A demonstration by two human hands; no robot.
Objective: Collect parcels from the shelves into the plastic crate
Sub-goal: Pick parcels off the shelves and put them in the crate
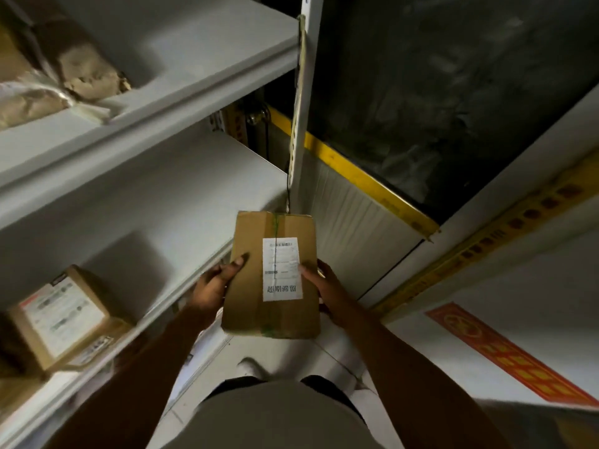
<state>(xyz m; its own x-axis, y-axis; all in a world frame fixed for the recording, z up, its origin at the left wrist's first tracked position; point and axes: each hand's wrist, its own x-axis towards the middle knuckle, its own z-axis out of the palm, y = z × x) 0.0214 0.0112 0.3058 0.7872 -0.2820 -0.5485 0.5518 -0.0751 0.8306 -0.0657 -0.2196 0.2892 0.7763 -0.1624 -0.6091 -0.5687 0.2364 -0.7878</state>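
cardboard parcel (pixel 275 277): brown box, taped down the middle, white label on the top face. held out in front of the body, off the shelving and clear of it, over the floor.
left hand (pixel 215 286): gripping the left edge, thumb on top, the other fingers wrapped underneath where i can't see them.
right hand (pixel 324 286): same deal on the right edge, thumb lying across the corner of the label (pixel 281 268).
which way it points: long axis runs straight away from the body, far end toward the shelf upright (pixel 303 102). top face looks pretty much level.
lower shelf (pixel 155 202): just left of the parcel. another labelled box (pixel 61 314) sits on it further left, well apart from the hands.
upper shelf (pixel 181 56): crumpled paper-wrapped bundles (pixel 58 66) at the far left.
crate: not in view at all, so no idea how far this has to travel.
what could go wrong: grip is only along the two side edges, so if either hand eases off, the box probably tips or slides out. also that shelf lip is right next to the left knuckles, so swinging left would likely clip it.
other stuff: yellow strip (pixel 363 179) and a red floor sticker (pixel 509 354) off to the right.
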